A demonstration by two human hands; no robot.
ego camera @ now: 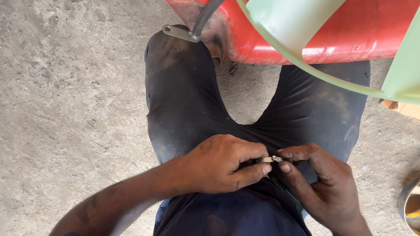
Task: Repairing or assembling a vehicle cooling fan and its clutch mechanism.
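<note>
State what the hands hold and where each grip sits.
Both hands pinch a small metal clamp: left hand on its left end, right hand on its right end.

Metal clamp between both hands, over lap, tank ahead.

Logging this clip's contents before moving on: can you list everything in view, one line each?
metal clamp: one, silver, pinched between both hands over the lap
red body panel: one, top right
metal bracket: one, grey, on a dark hose at the top
pale green strips: two or more, top right
concrete floor: grey, all around
trousers: dark, stained
left hand: one, gripping the clamp
right hand: one, fingertips on the clamp
</note>
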